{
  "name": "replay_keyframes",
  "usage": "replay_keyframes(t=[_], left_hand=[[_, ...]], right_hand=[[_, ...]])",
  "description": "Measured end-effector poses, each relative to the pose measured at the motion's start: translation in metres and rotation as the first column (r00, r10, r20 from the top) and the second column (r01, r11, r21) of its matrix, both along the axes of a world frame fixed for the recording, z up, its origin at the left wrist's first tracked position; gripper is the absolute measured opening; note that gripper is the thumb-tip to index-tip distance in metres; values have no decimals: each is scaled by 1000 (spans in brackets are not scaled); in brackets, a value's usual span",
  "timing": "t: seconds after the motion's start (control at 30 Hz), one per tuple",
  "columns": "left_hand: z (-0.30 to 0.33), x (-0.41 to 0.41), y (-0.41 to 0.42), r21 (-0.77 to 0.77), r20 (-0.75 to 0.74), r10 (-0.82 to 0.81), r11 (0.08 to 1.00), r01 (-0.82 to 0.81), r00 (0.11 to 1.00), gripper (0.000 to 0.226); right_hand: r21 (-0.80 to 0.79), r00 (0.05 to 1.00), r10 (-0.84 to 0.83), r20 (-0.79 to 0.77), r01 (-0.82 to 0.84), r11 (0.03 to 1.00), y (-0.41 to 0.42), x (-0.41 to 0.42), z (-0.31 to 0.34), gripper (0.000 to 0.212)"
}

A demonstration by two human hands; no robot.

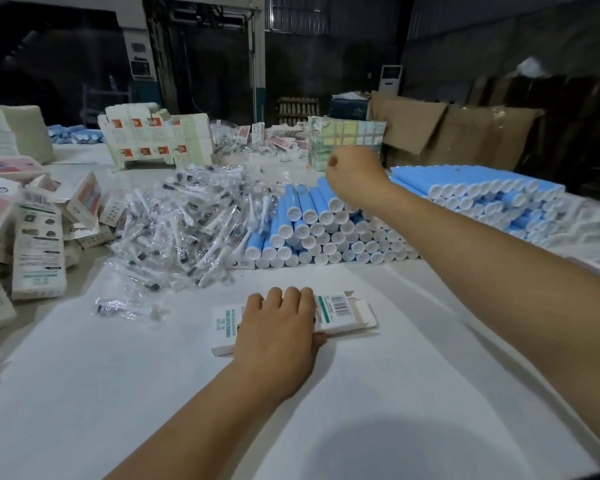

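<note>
Head view. Landmark: the retail carton [347, 310].

- Carton lies flat on the white table sheet [361, 393], barcode up. The flap at its right end is open, presumably ready for filling.
- Left hand [278, 327] is on top of the carton. Its fingers bend over the far edge and the thumb is tucked at the near edge, so it grips the carton and pins it down. Judged purpose: to keep the light box from sliding. Fingertips hidden behind the carton.
- Left of the carton: one wrapped brush head [125, 310], apart from the others.
- Beyond-left of the carton: heap of wrapped brush heads [194, 216], loose for quick picking.
- Far left of the carton: flattened cartons [39, 258] in a slumped pile, cut off by the frame edge.
- Directly beyond the carton: blue handles [312, 233] stacked with white caps toward the worker, probably so one can be drawn out endwise.
- Right hand [355, 178] is over the top row of that stack, knuckles up and fingers curled under. The palm side is hidden, so I cannot tell whether it holds a handle.
- Beyond-right of the carton: second blue stack [482, 192], its far end blurred.
- Farthest beyond the carton: printed box stack [156, 140] and brown cardboard [465, 133]. The room behind is too dark to read.
</note>
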State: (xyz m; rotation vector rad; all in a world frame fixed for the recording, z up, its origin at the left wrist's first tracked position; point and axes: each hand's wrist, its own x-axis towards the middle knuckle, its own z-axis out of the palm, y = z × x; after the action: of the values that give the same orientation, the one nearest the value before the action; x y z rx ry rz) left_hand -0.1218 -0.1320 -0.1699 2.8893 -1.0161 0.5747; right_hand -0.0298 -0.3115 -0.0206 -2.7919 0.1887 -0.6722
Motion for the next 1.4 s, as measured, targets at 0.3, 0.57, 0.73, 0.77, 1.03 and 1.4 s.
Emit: replay_keyframes(t=[0.3, 0.57, 0.73, 0.77, 1.03, 1.4], left_hand=[[-2, 4, 1, -46, -22, -25, 999, 24, 999, 57], [-2, 3, 0, -56, -25, -13, 998, 12, 1000, 56], [1, 2, 0, -74, -10, 30, 997, -30, 1000, 57], [2, 2, 0, -96, -7, 47, 994, -48, 999, 57], [6, 1, -1, -133, -17, 124, 983, -125, 992, 60], [6, -1, 1, -152, 1, 122, 981, -120, 993, 58]], right_hand=[[-452, 903, -277, -328, 107, 885, 25, 66, -11, 18], [-57, 978, -93, -185, 84, 995, 20, 42, 7, 83], [605, 991, 12, 136, -92, 791, -13, -45, 1, 101], [707, 982, 11, 187, -143, 693, -23, -63, -10, 99], [960, 931, -280, 235, -176, 217, -40, -127, -120, 82], [961, 973, -163, 164, -121, 249, -8, -126, -150, 32]])
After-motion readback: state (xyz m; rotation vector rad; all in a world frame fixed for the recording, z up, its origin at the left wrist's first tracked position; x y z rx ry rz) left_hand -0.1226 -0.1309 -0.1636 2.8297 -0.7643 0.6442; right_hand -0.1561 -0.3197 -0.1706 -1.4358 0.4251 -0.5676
